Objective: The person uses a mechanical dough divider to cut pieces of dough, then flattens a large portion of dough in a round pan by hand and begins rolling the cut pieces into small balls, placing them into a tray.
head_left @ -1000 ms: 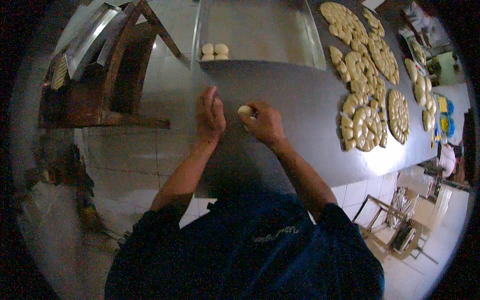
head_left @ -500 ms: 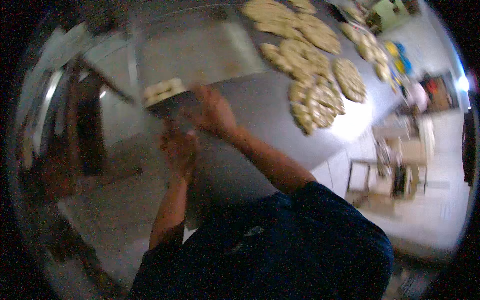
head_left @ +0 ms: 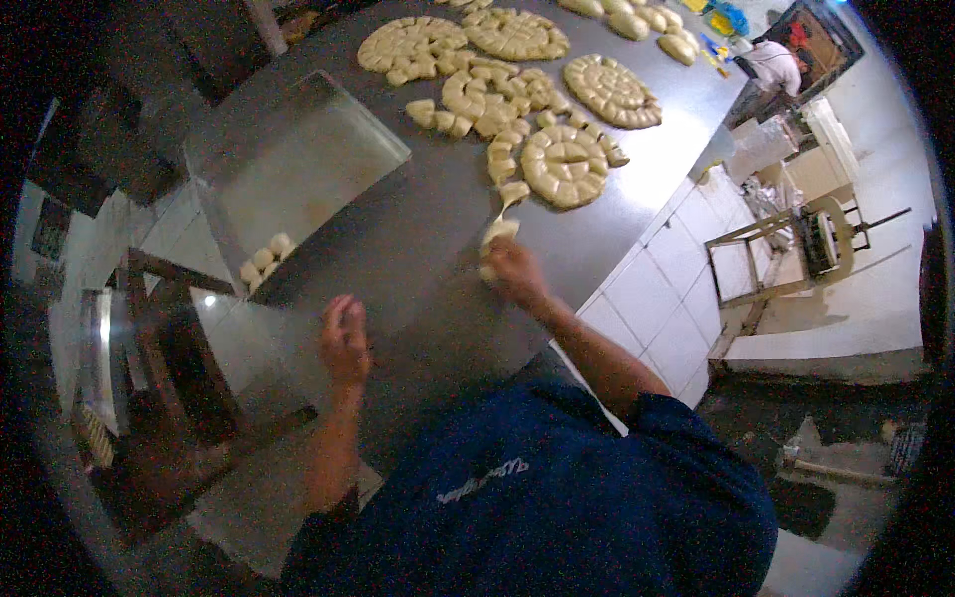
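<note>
My right hand [head_left: 514, 271] grips a pale dough piece [head_left: 496, 234] at the near end of a short string of pieces that trails from a cut dough round [head_left: 565, 165]. My left hand [head_left: 343, 340] hovers over the grey steel table [head_left: 418, 249], fingers loosely curled, with nothing visible in it. A shallow metal tray [head_left: 328, 149] lies beyond my left hand, and a few small dough balls [head_left: 263, 261] sit in its near corner.
Several more cut dough rounds [head_left: 507, 35] cover the far part of the table. A wooden rack [head_left: 169, 368] stands to the left. Tiled floor and a metal frame stand [head_left: 786, 249] are to the right, and a person [head_left: 771, 60] stands at the far right.
Both hands held a dough ball together before. Now they are apart: my right hand has reached to the cut round's pieces, my left hand has drawn back, and the tray holds one more ball.
</note>
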The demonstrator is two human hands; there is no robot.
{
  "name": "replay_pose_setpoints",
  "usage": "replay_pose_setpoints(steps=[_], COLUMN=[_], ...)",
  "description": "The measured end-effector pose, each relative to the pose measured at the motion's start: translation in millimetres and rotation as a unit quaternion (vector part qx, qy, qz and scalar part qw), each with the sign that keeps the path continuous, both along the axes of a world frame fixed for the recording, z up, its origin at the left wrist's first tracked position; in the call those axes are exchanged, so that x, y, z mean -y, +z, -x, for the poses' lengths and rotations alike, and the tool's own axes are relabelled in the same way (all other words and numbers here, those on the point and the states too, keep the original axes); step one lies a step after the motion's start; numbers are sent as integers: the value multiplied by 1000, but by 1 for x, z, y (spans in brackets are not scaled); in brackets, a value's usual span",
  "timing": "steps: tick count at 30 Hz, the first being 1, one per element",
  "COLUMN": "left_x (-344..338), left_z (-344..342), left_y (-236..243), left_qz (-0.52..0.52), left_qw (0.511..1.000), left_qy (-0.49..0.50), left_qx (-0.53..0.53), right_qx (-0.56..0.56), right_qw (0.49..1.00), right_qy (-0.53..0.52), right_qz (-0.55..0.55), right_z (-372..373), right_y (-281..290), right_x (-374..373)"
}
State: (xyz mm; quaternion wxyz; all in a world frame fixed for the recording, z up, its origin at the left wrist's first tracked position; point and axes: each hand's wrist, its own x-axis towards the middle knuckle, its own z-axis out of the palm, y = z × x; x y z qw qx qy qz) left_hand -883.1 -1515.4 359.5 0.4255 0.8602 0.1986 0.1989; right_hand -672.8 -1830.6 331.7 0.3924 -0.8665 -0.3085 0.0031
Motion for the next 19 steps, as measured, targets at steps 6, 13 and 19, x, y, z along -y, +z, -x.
replay_pose_setpoints(steps=[6, 13, 19], left_x=[44, 119, 168], left_z=[-19, 48, -32], left_y=[-67, 42, -29], left_qz=[428, -80, -323], left_qw=[876, 985, 928], left_qy=[-223, -152, -172], left_qx=[24, 32, -78], right_qx=[-326, 188, 132], right_qw=[914, 943, 964], right_qy=[229, 225, -62], right_qz=[-84, 159, 224], right_z=[99, 82, -58], right_y=[99, 64, -20], right_x=[-84, 12, -80])
